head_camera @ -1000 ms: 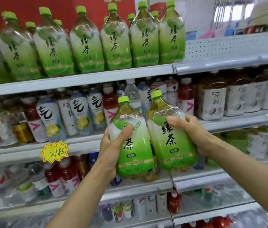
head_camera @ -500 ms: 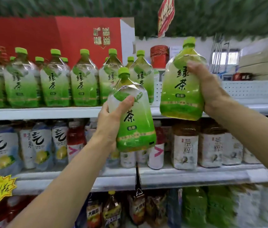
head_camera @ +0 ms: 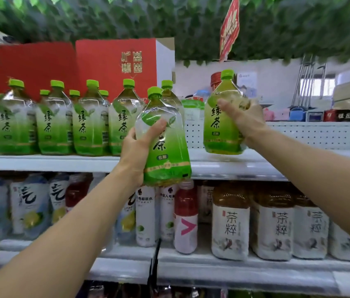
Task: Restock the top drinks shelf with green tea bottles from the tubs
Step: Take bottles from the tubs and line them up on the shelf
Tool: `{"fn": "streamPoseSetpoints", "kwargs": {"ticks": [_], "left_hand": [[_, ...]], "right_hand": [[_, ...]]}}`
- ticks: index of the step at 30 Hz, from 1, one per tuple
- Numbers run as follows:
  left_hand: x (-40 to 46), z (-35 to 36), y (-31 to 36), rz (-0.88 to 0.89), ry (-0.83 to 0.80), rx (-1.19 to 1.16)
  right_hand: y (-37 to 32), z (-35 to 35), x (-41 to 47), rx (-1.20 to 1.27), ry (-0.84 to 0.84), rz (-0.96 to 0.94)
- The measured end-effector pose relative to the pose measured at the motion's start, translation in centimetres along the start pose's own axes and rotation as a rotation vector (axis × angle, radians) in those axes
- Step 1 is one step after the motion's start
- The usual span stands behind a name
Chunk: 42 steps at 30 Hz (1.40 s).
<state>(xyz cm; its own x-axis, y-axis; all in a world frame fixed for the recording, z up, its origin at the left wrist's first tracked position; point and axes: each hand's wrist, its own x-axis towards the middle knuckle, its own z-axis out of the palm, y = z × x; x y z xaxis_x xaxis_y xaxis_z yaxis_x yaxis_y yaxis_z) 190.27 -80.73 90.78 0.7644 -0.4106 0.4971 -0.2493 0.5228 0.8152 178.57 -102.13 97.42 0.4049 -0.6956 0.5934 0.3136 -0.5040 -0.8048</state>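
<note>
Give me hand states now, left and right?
Left hand: grips a green tea bottle, below shelf level.
Right hand: grips another bottle at the top shelf.

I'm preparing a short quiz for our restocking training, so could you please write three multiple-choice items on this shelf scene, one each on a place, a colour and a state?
1. Where is the bottle in the right hand?
A. On the middle shelf
B. At the top shelf, right of the green tea row
C. In a tub

2. What colour are the green tea caps?
A. Red
B. White
C. Light green

3. What is the left hand doing?
A. Gripping a green tea bottle
B. Hanging empty
C. Pressing a price tag

Answers:
1 B, the right-hand bottle sits low over the top shelf's open stretch.
2 C, every cap is light green.
3 A, fingers wrap the bottle's body.
</note>
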Motion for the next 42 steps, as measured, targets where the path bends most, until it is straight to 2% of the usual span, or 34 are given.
{"fn": "streamPoseSetpoints", "kwargs": {"ticks": [4,9,14,21,26,35,38,42], "left_hand": [[1.4,-0.5,-0.8,-0.040,-0.012,-0.051],[2.0,-0.9,-1.2,-0.070,-0.038,-0.095],[1.9,-0.8,-1.3,-0.055,-0.086,-0.093],[2.2,-1.3,-1.5,-0.063,-0.097,-0.105],[2.3,-1.2,-1.4,-0.087,-0.070,-0.070],[2.3,-1.2,-1.5,-0.079,-0.082,-0.054],[2.3,-1.2,-1.6,-0.080,-0.076,-0.051],[2.3,-1.2,-1.4,-0.080,-0.077,-0.049]], "right_hand": [[1.3,-0.2,2.1,-0.001,-0.183,0.056],[2.8,-0.8,3.7,-0.274,-0.295,0.090],[3.2,0.9,4.9,-0.284,-0.238,0.050],[6.6,4.4,9.9,-0.313,-0.193,0.142],[5.9,6.3,9.4,-0.344,-0.191,0.146],[9.5,8.0,12.7,-0.351,-0.274,0.146],[8.3,7.7,11.3,-0.354,-0.281,0.150],[5.7,7.1,7.4,-0.431,-0.383,0.134]]}}
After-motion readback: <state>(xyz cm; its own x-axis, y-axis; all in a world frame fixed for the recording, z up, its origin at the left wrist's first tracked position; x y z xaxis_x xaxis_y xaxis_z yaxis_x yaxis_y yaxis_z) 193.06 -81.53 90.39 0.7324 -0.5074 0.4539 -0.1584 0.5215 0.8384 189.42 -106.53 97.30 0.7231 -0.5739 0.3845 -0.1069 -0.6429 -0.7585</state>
